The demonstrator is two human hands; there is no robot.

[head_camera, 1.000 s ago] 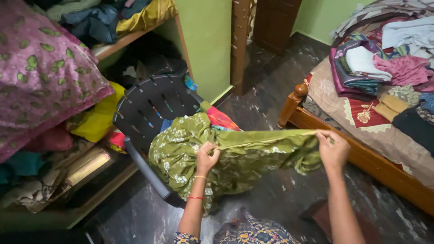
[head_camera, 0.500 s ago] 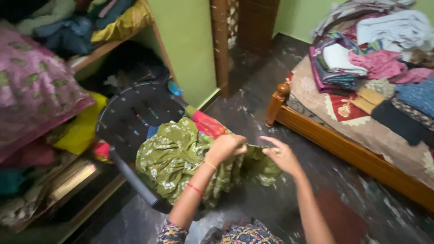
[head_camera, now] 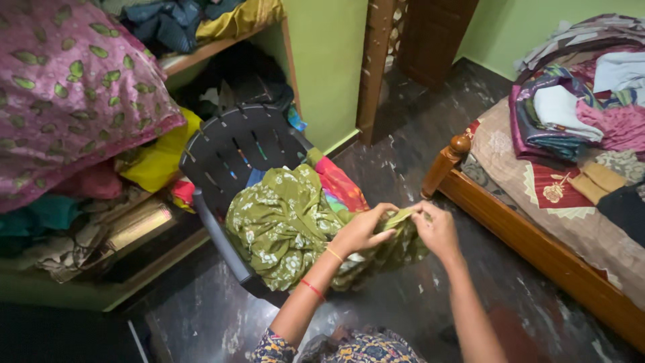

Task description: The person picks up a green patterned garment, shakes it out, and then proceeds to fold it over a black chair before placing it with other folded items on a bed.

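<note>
Both hands, left hand (head_camera: pixel 359 232) and right hand (head_camera: pixel 438 230), pinch the green floral cloth (head_camera: pixel 285 218) together. The cloth spills from a black plastic chair (head_camera: pixel 232 151) at ten o'clock of them.

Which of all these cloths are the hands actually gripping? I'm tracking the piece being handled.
The olive-green floral cloth heaped on the black plastic chair: left hand and right hand pinch its edge together.

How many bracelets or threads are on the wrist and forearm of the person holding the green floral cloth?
2, both on the left arm: a thin gold bangle at the wrist, just below the left hand, and a red thread lower on the forearm. The right wrist looks bare; its underside is hidden.
</note>
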